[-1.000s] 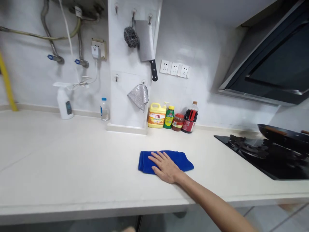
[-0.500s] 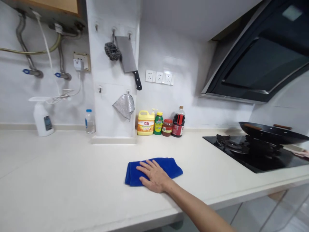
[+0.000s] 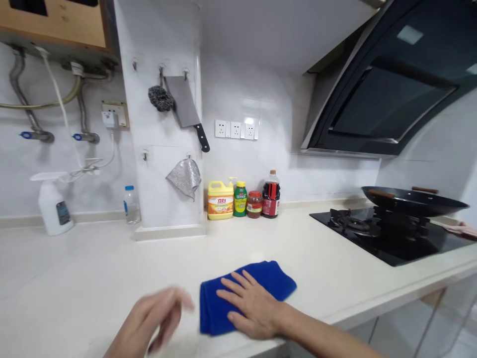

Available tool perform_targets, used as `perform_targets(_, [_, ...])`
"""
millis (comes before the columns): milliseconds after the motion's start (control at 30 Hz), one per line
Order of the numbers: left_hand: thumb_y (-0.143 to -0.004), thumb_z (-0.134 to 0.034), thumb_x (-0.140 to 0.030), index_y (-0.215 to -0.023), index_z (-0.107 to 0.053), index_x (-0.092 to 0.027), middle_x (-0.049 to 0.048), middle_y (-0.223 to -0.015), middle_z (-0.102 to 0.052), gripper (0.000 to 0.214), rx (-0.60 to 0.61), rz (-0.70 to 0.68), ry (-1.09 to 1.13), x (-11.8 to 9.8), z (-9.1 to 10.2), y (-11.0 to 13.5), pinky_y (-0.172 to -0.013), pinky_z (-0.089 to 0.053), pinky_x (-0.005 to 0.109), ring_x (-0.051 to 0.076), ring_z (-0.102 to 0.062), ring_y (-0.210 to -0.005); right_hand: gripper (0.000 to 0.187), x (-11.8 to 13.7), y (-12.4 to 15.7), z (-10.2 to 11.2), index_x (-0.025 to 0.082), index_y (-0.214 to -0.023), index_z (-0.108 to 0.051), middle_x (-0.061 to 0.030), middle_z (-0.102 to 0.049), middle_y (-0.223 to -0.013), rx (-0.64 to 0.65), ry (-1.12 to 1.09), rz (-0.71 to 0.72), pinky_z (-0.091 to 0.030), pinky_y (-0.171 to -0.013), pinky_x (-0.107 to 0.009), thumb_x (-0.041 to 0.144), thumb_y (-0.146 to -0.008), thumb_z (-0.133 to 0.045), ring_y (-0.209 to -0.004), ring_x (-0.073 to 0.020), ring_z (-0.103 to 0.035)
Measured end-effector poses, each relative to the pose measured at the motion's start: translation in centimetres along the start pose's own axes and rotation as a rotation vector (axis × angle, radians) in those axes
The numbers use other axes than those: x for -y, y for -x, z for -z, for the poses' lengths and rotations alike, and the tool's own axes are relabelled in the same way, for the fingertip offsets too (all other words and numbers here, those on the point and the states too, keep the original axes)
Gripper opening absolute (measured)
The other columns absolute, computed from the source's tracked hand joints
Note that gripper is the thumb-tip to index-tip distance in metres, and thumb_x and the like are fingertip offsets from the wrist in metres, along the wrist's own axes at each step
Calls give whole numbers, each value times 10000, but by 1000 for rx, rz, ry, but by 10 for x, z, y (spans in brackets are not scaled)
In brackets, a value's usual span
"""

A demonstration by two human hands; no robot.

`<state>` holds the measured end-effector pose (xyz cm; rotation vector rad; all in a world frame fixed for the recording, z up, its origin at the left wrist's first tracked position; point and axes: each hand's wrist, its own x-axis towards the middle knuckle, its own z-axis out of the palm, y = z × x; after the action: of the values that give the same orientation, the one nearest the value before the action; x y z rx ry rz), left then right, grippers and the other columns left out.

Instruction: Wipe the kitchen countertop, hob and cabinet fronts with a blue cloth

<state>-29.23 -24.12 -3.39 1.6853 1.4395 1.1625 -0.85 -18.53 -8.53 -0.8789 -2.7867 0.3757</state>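
Observation:
A folded blue cloth [image 3: 270,278] lies on the white countertop [image 3: 93,278] near its front edge. My right hand [image 3: 251,306] rests flat on top of the cloth, fingers spread and stretched out. To the left of the cloth, apart from it, my left hand [image 3: 152,315] is over the counter. It is slightly blurred, with its fingers bent and parted from the thumb, and nothing shows in it.
Along the back wall stand a yellow detergent jug [image 3: 220,201], a green bottle [image 3: 240,200], a red-lidded jar [image 3: 254,205] and a dark sauce bottle [image 3: 271,196]. A wok [image 3: 413,201] sits on the gas stove [image 3: 372,236]. A cleaver [image 3: 184,102] hangs above. A spray bottle [image 3: 54,206] is far left.
My left hand has come into view from below. My right hand and the cloth are now lower and slightly further right in the picture, while the view itself has also shifted.

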Motion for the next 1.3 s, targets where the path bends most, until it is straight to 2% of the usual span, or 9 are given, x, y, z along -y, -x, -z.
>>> perform_targets(100, [-881,-337,-760,-941,-667,-159,19,-664,-548,688,-32,131,-113,15,10,-28,-572,-372,296,134,-445,-552,626,-1,45,13,359,-1613,-262,-10,-199,-1692,72,-6,-12,-59,-1271,-611,546,-1027,-377,-1579,-294,-93])
perform_targets(233, [-926,-188,-612,-920,-675,-202,54,-781,-641,636,1,168,-478,39,13,-56,-744,-415,350,208,-574,-734,606,0,84,30,385,-1611,-245,14,-165,-1690,177,0,-141,-38,-1271,-621,569,-1039,-325,-1581,-269,-49])
perform_targets(433, [-931,-218,-501,-817,-665,-229,97,-1006,-717,535,57,195,-618,64,-1,-69,-891,-389,446,319,-620,-1005,577,0,81,25,459,-1593,-205,55,-133,-1690,211,11,-201,-36,-1262,-655,538,-1040,-350,-1579,-282,-37])
perform_targets(633, [-966,-180,-419,-853,-646,-233,95,-967,-715,514,113,206,-688,68,0,-73,-855,-436,435,299,-652,-966,646,9,4,8,364,-1635,-143,-4,-45,-1716,253,81,-69,8,-1261,-639,507,-1043,-359,-1581,-301,34])
perform_targets(800, [-999,-158,-335,-1087,-611,-156,207,-993,-670,495,-29,247,-932,77,8,-71,-870,-459,521,425,-652,-1027,663,12,-96,-7,300,-1633,-195,-52,-91,-1720,236,97,95,-12,-1262,-625,539,-1034,-347,-1579,-329,-2])
perform_targets(933, [-988,-161,-218,-1109,-577,-159,177,-965,-662,437,17,309,-1036,82,18,-70,-826,-482,477,398,-669,-999,635,-10,-163,-12,296,-1621,-244,-47,-154,-1712,160,112,99,-50,-1271,-599,544,-1042,-327,-1576,-317,-81])
perform_targets(1033, [-1007,-145,-284,-1085,-569,-192,148,-978,-668,441,-1,365,-995,81,21,-71,-844,-475,470,381,-666,-1008,623,-36,-205,-13,291,-1610,-283,-35,-202,-1702,102,135,43,-82,-1276,-574,552,-1045,-316,-1569,-308,-134])
perform_targets(1167, [-998,-65,-374,-1017,-570,-212,138,-976,-680,531,-27,413,-938,79,22,-72,-865,-447,485,379,-653,-996,627,-67,-243,-15,281,-1601,-313,-52,-266,-1682,23,164,-36,-149,-1266,-559,570,-1045,-293,-1550,-300,-214])
perform_targets(1300, [-971,-71,-440,-967,-573,-233,133,-983,-678,543,-37,453,-887,80,25,-72,-857,-418,471,366,-626,-999,620,-82,-247,-14,278,-1585,-351,-52,-308,-1666,-26,151,-19,-192,-1259,-535,570,-1042,-291,-1533,-274,-267])
